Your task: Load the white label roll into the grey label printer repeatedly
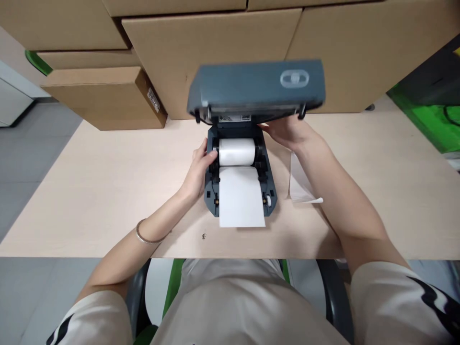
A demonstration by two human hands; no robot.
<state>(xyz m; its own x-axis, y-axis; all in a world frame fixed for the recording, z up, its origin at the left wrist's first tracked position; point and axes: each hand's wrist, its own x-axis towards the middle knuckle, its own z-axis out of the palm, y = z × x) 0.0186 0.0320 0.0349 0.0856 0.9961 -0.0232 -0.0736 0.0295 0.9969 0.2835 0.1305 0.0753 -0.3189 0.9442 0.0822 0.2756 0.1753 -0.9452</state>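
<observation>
A dark blue-grey label printer (271,187) stands on the table with its lid (247,88) raised and slightly blurred. Inside it lies a white paper roll (236,152), and a white strip (241,196) runs from it over the front edge. My left hand (199,167) grips the left side of the base, thumb on the rim beside the roll. My right hand (287,132) is at the right rear of the printer, under the lid's right end. The lid hides part of its fingers, while the visible ones reach to the printer near the hinge.
A loose white paper piece (302,182) with a curled edge lies by my right forearm. Large cardboard boxes (215,48) form a wall behind the printer. A smaller carton (100,98) leans at the back left. A small dark mark (203,236) shows near the table's front edge.
</observation>
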